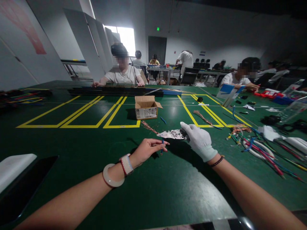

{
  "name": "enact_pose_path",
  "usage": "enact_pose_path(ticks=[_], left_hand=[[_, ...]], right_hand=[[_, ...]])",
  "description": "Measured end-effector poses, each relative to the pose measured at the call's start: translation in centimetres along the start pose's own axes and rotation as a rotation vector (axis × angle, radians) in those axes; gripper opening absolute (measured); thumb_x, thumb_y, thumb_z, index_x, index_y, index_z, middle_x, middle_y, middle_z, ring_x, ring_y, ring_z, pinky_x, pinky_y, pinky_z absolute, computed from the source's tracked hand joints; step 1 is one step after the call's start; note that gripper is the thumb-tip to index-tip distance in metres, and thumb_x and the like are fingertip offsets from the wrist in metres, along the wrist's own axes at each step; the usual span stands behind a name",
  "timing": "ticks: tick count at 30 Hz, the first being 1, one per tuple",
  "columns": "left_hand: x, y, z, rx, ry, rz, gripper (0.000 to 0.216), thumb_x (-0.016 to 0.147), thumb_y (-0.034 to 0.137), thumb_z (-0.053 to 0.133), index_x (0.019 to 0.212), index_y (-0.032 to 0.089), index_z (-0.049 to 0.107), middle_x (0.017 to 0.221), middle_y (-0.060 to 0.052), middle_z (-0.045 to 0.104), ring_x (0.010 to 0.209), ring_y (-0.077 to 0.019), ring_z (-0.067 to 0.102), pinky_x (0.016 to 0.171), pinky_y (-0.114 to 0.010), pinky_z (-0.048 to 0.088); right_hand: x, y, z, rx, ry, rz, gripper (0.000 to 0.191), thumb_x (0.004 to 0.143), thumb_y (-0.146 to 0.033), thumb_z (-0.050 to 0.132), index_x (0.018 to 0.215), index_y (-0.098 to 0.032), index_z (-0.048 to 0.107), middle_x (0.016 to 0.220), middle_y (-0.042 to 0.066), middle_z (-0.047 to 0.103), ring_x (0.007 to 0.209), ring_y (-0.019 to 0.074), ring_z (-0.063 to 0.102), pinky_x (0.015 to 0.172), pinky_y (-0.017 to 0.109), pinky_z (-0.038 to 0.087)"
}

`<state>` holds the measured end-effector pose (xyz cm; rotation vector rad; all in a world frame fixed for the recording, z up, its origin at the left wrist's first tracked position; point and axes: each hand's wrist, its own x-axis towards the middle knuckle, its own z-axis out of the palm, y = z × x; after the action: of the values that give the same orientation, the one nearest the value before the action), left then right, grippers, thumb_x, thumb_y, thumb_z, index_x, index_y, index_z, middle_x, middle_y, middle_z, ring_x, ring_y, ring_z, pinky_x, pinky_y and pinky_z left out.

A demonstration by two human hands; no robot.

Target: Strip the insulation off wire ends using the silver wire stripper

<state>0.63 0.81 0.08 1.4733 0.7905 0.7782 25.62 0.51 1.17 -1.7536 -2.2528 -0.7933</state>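
Between the thumb and fingers of my bare left hand point(149, 150) is a short blue wire point(162, 145), held roughly upright, with a bit of copper at its lower end. My gloved right hand point(198, 140) grips wire strippers point(174, 134) by their dark handles. Their pointed silver jaws reach left to the top of the wire; whether they bite on it I cannot tell. Just behind the jaws lies a bundle of bare copper strands point(149, 127). A small blue piece point(163, 120) rests on the green table beyond.
An opened cardboard box point(146, 112) stands ahead on the green table point(115, 191). Coloured wires point(266, 153) and more copper strands point(202, 117) lie to the right. Dark long strips point(115, 91) cross the far side, where a person point(123, 72) sits. A black flat object point(26, 188) lies left.
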Motion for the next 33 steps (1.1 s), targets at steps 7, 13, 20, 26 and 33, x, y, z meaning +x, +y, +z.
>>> enact_pose_path(ticks=[7,13,20,26,33], left_hand=[[0.1,0.2,-0.3,0.116,0.001,0.117,0.025,0.088,0.033,0.059,0.081,0.014,0.075,0.112,-0.009,0.07,0.102,-0.0218,0.064,0.093,-0.032,0.046],[0.0,0.2,-0.2,0.182,-0.008,0.159,0.03,0.091,0.035,0.054,0.081,0.015,0.073,0.108,-0.007,0.071,0.098,-0.0212,0.064,0.092,-0.032,0.046],[-0.1,0.4,0.0,0.19,0.011,0.166,0.028,0.09,0.034,0.055,0.08,0.014,0.072,0.099,-0.007,0.071,0.092,-0.0204,0.064,0.089,-0.032,0.047],[-0.1,0.2,-0.1,0.203,0.012,0.169,0.026,0.091,0.033,0.054,0.1,0.014,0.071,0.086,-0.005,0.071,0.086,-0.0197,0.064,0.085,-0.032,0.047],[-0.2,0.3,-0.1,0.255,0.014,0.183,0.025,0.092,0.029,0.053,0.104,0.014,0.069,0.084,-0.005,0.07,0.084,-0.0193,0.064,0.083,-0.032,0.049]], right_hand=[[-0.2,-0.1,-0.3,0.213,-0.034,0.015,0.042,0.086,-0.02,0.05,0.127,-0.025,0.056,0.096,0.004,0.067,0.078,0.016,0.062,0.058,0.025,0.037],[-0.3,0.3,-1.0,0.482,-0.136,-0.025,0.032,0.087,-0.028,0.052,0.117,-0.029,0.064,0.098,0.002,0.07,0.082,0.0152,0.065,0.065,0.023,0.044],[0.0,0.5,-2.3,0.648,-0.299,-0.049,0.03,0.086,-0.038,0.054,0.112,-0.03,0.068,0.089,0.001,0.072,0.077,0.0165,0.064,0.064,0.024,0.044],[0.0,0.6,-2.4,0.735,-0.412,0.006,0.032,0.084,-0.044,0.054,0.106,-0.027,0.07,0.077,-0.002,0.067,0.066,0.0141,0.058,0.058,0.022,0.038],[0.1,0.9,-2.1,0.853,-0.544,0.026,0.036,0.08,-0.053,0.054,0.075,-0.018,0.064,0.06,-0.005,0.05,0.055,0.0096,0.042,0.052,0.022,0.029]])
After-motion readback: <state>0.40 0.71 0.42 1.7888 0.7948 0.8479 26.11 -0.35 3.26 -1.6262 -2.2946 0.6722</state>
